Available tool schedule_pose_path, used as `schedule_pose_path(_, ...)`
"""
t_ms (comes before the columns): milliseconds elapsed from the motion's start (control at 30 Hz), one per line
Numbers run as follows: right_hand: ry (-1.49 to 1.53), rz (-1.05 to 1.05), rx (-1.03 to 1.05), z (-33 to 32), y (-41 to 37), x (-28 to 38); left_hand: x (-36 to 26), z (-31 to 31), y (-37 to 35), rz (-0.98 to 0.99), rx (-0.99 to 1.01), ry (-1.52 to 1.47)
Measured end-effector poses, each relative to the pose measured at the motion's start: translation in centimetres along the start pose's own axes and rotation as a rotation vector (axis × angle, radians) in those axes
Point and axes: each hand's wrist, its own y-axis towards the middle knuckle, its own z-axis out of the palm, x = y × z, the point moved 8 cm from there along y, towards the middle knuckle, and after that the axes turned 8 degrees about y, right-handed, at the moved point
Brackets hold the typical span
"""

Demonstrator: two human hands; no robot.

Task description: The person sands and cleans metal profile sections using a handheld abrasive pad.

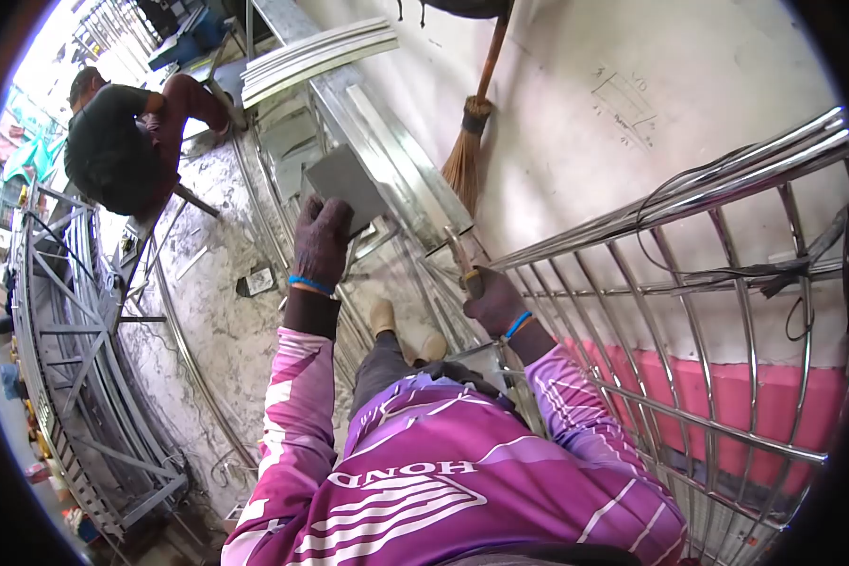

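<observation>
My left hand (323, 241), in a dark glove, is closed at the near edge of a flat grey rectangular plate (347, 187). The plate is tilted over long metal pieces on the floor. To the right, my right hand (495, 300), gloved too, is wrapped round a short hand tool (460, 253) with a brownish shaft; its exact kind does not show clearly. The tool points up and away from me, close to the metal bars. Both wrists wear a blue band.
A shiny metal grille (698, 321) stands along my right side. A straw broom (467, 156) leans against the white wall. White strips (319, 58) lie across metal profiles ahead. On the left, a person in dark clothes (113, 141) sits near a metal frame (75, 330).
</observation>
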Motion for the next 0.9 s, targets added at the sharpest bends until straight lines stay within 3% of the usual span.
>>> schedule_pose_path(33,0.035,-0.008,-0.006,0.0,-0.2,0.4,0.1,1.6,-1.7,-0.296,-0.004,-0.371)
schedule_pose_path(233,0.074,-0.039,0.004,0.4,0.5,-1.1,4.8,5.0,-9.8,-0.455,0.066,-0.332)
schedule_pose_path(367,0.098,-0.097,-0.018,1.2,1.4,-3.0,4.6,8.0,-17.1,-0.541,0.416,-0.217)
schedule_pose_path(433,0.129,-0.139,-0.024,1.2,1.6,-3.1,6.4,9.8,-21.6,-0.652,0.714,-0.157)
schedule_pose_path(533,0.035,-0.088,0.017,0.7,1.1,-1.5,7.7,12.9,-24.4,-0.650,0.909,-0.017)
schedule_pose_path(567,0.026,-0.089,0.024,0.8,1.1,-1.7,7.6,13.8,-24.4,-0.647,0.902,-0.027)
schedule_pose_path(633,0.058,-0.141,0.010,0.5,1.2,-1.4,5.7,15.8,-23.3,-0.259,0.947,0.096)
schedule_pose_path(767,0.152,-0.171,0.024,0.5,0.8,-0.7,4.4,16.4,-24.5,-0.269,0.952,0.129)
schedule_pose_path(833,0.091,-0.195,0.014,0.4,0.7,-0.5,6.5,17.0,-25.1,-0.252,0.896,0.144)
schedule_pose_path(900,0.069,-0.200,0.026,0.4,1.0,-0.9,8.5,16.6,-25.0,-0.419,0.713,0.211)
